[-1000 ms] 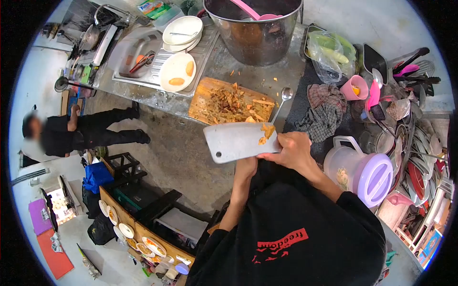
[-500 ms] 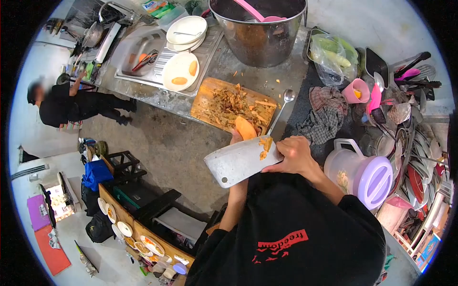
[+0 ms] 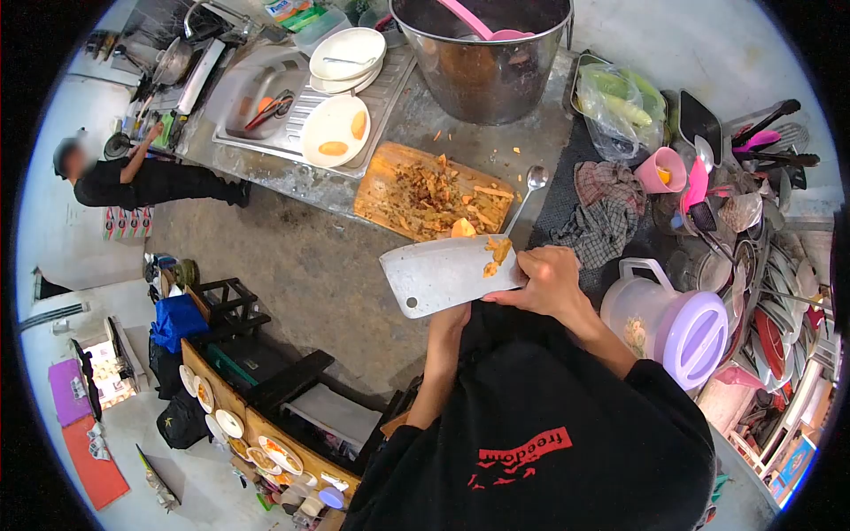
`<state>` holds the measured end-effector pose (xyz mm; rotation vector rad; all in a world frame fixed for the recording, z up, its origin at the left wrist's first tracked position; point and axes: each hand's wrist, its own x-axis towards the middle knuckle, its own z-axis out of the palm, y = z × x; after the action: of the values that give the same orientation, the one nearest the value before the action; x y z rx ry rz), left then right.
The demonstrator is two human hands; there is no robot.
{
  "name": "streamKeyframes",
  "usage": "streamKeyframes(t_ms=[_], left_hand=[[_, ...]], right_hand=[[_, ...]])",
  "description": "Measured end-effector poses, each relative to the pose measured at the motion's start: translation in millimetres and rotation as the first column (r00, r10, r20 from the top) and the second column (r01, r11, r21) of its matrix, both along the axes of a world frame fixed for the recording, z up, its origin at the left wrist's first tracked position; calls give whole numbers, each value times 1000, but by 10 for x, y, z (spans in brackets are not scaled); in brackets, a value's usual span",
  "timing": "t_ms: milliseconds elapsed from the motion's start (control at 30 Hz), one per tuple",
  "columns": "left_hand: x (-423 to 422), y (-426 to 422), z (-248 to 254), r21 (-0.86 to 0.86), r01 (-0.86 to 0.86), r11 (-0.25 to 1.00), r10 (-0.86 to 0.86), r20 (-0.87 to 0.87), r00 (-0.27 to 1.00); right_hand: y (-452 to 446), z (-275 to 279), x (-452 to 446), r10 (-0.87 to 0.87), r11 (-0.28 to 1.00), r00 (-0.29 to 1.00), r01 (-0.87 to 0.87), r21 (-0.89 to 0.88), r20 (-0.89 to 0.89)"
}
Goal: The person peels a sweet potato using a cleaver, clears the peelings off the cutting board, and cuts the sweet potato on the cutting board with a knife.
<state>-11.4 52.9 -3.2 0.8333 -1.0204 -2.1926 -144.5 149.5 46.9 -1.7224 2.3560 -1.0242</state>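
My right hand [image 3: 547, 279] grips a broad metal cleaver [image 3: 434, 281] by its handle end, with the blade pointing left and orange scraps stuck near its base. My left hand [image 3: 454, 317] is behind the blade, so its fingers are hidden. Just above the blade's upper edge shows the tip of a peeled orange root vegetable [image 3: 463, 228], which the left hand held in view a moment ago. Beyond lies a wooden cutting board [image 3: 376, 190] strewn with peelings. A metal spoon [image 3: 536, 178] rests beside it.
A white plate [image 3: 311, 134] with two peeled orange pieces stands by the sink [image 3: 232, 97]. At the back is a large metal pot [image 3: 478, 80]. To the right are a checked cloth [image 3: 602, 221] and a lidded jug [image 3: 660, 314]. A person [image 3: 133, 181] stands at far left.
The cleaver has risen slightly and now hides my left hand's fingers and most of the vegetable. The person at the far left has shifted and turned a little.
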Motion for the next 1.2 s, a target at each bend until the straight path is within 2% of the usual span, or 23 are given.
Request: streamKeyframes(t_ms=[200, 267, 300, 333, 367, 400, 433, 467, 500, 600, 667, 700, 767, 800, 867, 1000, 1100, 1167, 1200], left_hand=[[26, 10, -69, -104, 12, 994, 0, 113, 994], [73, -108, 23, 174, 159, 972, -176, 86, 981], [107, -172, -101, 173, 157, 972, -174, 86, 981], [152, -246, -332, 208, 311, 927, -237, -318, 918], [114, -287, -292, 176, 463, 869, -238, -672, 701], [110, -233, -236, 176, 464, 868, -238, -673, 700], [131, -123, -164, 211, 255, 944, -118, -503, 856], [99, -60, 47, 200, 32, 979, 33, -310, 950], [-17, -204, 213, 370, 112, 922, -21, -239, 971], [-138, -195, 211, 278, 44, 960, 0, -155, 988], [-216, -154, 292, 342, -159, 926, 198, -80, 977], [-224, -165, 317, 341, -161, 926, 199, -79, 977], [-228, -189, 352, 234, -285, 930, 253, 158, 955], [-192, -211, 370, 234, -286, 929, 254, 157, 954], [-91, -249, 400, 95, -109, 990, 87, 213, 973], [-116, -267, 257, 122, -161, 979, 138, 182, 974], [-81, -267, 198, 39, -169, 985, 157, 217, 963], [-66, -270, 216, 165, -175, 971, 148, 161, 976], [-63, -271, 230, 165, -176, 970, 150, 162, 975]], right_hand=[[-80, 5, -23, -65, 996, 998, 65, -59, 2], [-105, 15, -57, -142, 987, 990, 141, -72, -3], [-97, 13, -68, -139, 988, 990, 139, -74, -2], [-73, 7, -89, -108, 991, 994, 109, -79, 16], [-45, 2, -109, -77, 993, 996, 80, -84, 33], [-17, -2, -129, -78, 993, 996, 80, -84, 32], [12, -8, -144, 8, 995, 1000, -7, -99, 4], [30, -11, -144, 93, 989, 995, -96, -111, -24], [41, -5, -130, 93, 989, 995, -95, -110, -23], [63, 50, -90, 225, 971, 974, -226, -81, -24], [64, 26, -50, 238, 967, 971, -238, -91, -11], [65, 19, -30, 250, 963, 968, -249, -102, 2], [69, 28, -9, 270, 958, 963, -267, -103, 15], [69, 34, -4, 288, 953, 957, -284, -103, 27], [75, 49, 4, 308, 948, 950, -302, -104, 46], [86, 70, 25, 333, 941, 940, -326, -96, 71], [81, 14, 41, 338, 933, 938, -324, -157, 76], [83, 26, 42, 334, 935, 940, -321, -147, 67], [85, 30, 43, 327, 938, 943, -317, -137, 57]])
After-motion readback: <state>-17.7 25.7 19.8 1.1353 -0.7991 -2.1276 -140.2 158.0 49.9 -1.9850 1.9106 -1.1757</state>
